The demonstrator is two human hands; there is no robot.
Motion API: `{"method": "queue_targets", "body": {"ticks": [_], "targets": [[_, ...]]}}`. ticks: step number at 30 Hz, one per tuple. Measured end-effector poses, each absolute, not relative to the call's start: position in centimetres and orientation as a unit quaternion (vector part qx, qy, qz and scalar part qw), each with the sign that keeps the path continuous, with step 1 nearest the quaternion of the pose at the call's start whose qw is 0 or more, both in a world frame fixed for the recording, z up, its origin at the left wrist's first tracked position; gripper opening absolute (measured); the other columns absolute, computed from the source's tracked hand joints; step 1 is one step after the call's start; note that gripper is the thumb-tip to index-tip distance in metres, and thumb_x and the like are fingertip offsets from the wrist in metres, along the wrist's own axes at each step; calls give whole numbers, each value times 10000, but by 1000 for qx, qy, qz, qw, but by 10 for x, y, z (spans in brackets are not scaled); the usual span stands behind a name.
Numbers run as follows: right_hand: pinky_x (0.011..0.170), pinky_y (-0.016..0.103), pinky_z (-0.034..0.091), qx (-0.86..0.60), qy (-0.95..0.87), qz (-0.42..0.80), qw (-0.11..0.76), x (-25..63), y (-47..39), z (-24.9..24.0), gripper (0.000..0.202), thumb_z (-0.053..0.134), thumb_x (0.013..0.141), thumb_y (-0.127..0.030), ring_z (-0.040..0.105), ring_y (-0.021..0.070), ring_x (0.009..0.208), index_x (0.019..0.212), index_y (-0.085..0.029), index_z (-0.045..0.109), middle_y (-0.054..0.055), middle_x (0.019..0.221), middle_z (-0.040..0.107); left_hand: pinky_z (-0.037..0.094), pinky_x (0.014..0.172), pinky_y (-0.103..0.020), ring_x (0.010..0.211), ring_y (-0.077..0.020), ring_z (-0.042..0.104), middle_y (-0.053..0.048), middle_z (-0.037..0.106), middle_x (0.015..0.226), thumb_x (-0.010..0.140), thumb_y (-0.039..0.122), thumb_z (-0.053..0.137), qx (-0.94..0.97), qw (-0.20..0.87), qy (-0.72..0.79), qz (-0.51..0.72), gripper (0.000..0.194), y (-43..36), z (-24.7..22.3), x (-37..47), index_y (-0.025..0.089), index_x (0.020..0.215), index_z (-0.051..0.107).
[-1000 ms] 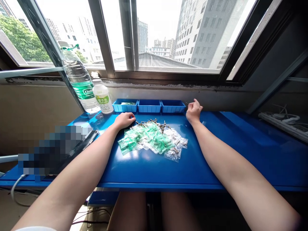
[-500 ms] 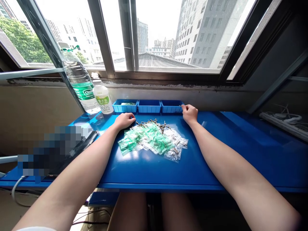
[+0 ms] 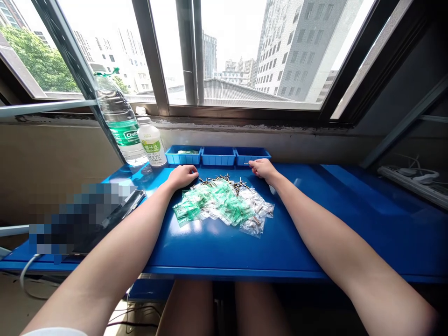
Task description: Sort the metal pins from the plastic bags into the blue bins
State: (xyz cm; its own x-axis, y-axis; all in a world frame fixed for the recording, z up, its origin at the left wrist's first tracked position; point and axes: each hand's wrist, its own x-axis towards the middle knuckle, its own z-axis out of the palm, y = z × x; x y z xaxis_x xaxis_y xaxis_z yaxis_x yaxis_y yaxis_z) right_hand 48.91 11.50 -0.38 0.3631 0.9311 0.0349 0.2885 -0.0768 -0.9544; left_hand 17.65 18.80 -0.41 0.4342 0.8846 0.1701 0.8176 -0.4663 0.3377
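Observation:
My right hand point(image 3: 263, 170) is closed in a pinch on a small thin screw point(image 3: 248, 163), whose end sticks out to the left, just in front of the right blue bin point(image 3: 252, 161). Below it lies a loose heap of dark, brassy screws point(image 3: 227, 178). In front of these, small bags, some green-tinted point(image 3: 224, 198) and some clear point(image 3: 257, 205), are piled up with little metal pieces inside. Beside the heap's left edge my left hand point(image 3: 182, 176) rests on the table, fingers loosely bent and apart, with nothing seen in it.
The left bin point(image 3: 184, 161) holds some small bags; the middle bin point(image 3: 218, 161) stands beside it. A large water bottle point(image 3: 122, 133) and a white bottle point(image 3: 152, 144) stand at the back left. A power strip point(image 3: 413, 179) lies on the right of the blue table point(image 3: 224, 252).
My right hand has moved left and a little toward me, away from the right bin's edge, with the screw in its fingers. My left hand has stayed in place.

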Motion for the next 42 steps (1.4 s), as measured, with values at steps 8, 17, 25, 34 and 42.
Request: {"method": "queue_targets", "body": {"ticks": [8,17,25,34,42], "targets": [[274,158,215,-594,-273,428,624,490,114,2,97,570,836,-127,466,49,396,741,-146,566,66,720,681,412,622,-264,786,-192,626,-37,723,901,781,445,505,838,101,512,160,316,189,-4,177,236,908,706],[282,131,231,-576,-188,376,701,508,123,-6,212,470,940,-213,436,20,364,730,-177,479,7,664,643,407,613,-273,792,-204,621,-23,718,906,783,454,504,836,94,517,159,304,190,-6,177,263,910,704],[260,162,255,-600,-191,325,706,505,126,-8,267,556,905,-336,410,42,315,700,-184,478,4,554,604,419,635,-269,801,-201,628,-39,723,912,781,454,508,834,100,518,160,321,189,-5,178,245,921,708],[271,149,236,-571,-204,339,719,512,128,-12,196,546,899,-239,446,34,347,719,-180,495,4,624,626,408,620,-280,781,-200,622,-30,717,894,782,454,510,837,98,512,164,302,191,-6,176,257,906,704],[309,176,208,-573,-250,332,706,510,126,-13,134,516,840,-183,425,53,359,707,-175,521,1,596,613,414,620,-275,785,-200,623,-28,717,896,787,451,509,838,97,512,161,301,191,-6,177,260,912,705]]}}
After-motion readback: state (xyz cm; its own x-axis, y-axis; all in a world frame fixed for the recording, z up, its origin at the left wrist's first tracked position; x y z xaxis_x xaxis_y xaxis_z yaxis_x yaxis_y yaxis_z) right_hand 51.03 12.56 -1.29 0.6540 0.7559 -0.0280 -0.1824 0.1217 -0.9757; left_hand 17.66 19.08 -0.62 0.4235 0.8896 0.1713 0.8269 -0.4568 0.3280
